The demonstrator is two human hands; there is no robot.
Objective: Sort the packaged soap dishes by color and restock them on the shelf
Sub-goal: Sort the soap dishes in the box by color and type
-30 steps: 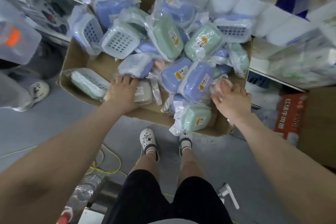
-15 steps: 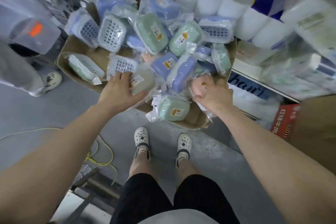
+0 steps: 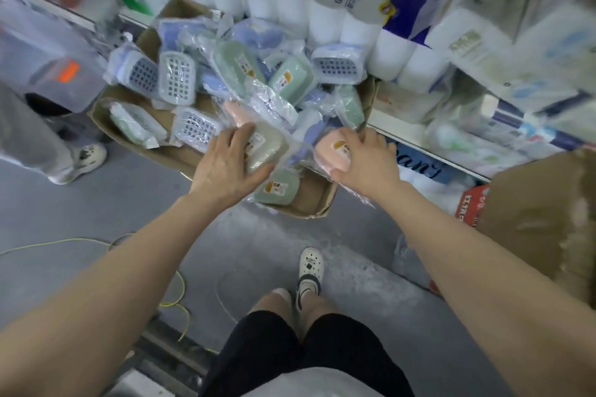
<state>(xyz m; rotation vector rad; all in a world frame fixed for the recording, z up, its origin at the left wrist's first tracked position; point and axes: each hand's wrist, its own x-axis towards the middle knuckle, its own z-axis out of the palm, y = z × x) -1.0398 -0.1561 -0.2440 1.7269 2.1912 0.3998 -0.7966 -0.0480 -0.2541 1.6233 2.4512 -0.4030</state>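
From my head camera, my left hand [image 3: 225,167] grips a beige soap dish in a clear plastic bag [image 3: 266,148], thumb curled under its near end and fingers spread over the top. Half a second ago that hand lay flatter on the pile; now the dish is raised off the other packets. My right hand [image 3: 364,161] holds a pink soap dish in a clear plastic bag [image 3: 333,151], fingers wrapped over its far side and thumb under the near edge. Earlier this hand was a closed fist around crumpled wrapping, with little pink showing; now the pink shell and its orange label face up.

Both dishes sit above the near right corner of the open brown cardboard box [image 3: 309,196], which is heaped with bagged green, blue and white-lattice soap dishes [image 3: 292,80]. A green bagged dish [image 3: 277,188] lies just below my left hand, against the box's near wall. Another pink dish [image 3: 237,113] shows in the pile beyond my fingers.

The view has swung left since before: only one of my white clogs [image 3: 311,267] shows on the grey floor. White paper rolls in printed wrap [image 3: 325,19] stand behind the box.
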